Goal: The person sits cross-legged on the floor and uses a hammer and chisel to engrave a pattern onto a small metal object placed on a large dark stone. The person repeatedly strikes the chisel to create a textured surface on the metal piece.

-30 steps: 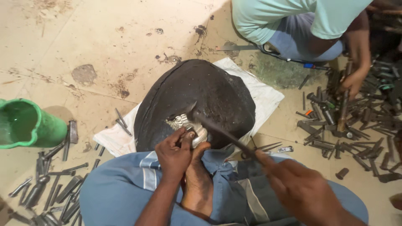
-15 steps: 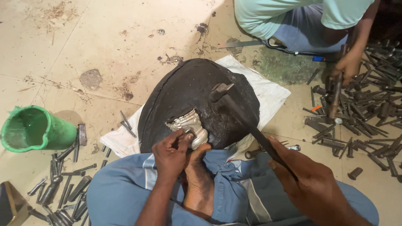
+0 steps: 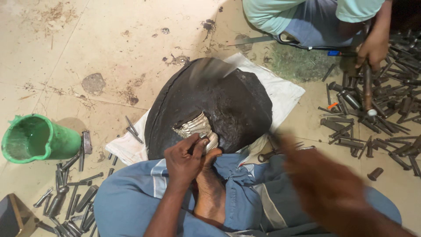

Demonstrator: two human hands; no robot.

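Observation:
A black rounded pitch block [image 3: 232, 105] sits on a white cloth [image 3: 283, 90] on the floor in front of me. A small embossed silver metal piece [image 3: 193, 126] is stuck on its near side. My left hand [image 3: 184, 160] pinches a small punch against that piece, beside my bare foot [image 3: 210, 186]. My right hand [image 3: 326, 188] is motion-blurred at the lower right, gripping a hammer handle. The hammer's head [image 3: 210, 69] is a blur above the far side of the block.
A green plastic bucket [image 3: 35, 140] stands at the left, with several loose steel punches [image 3: 66, 193] near it. Another person [image 3: 307, 17] sits at the top right, their hand [image 3: 373, 48] on a tool above a large pile of punches [image 3: 381, 118]. The floor is stained concrete.
The hammer head was down at the silver piece a second ago and has swung up and away over the block. My left hand stays on the punch.

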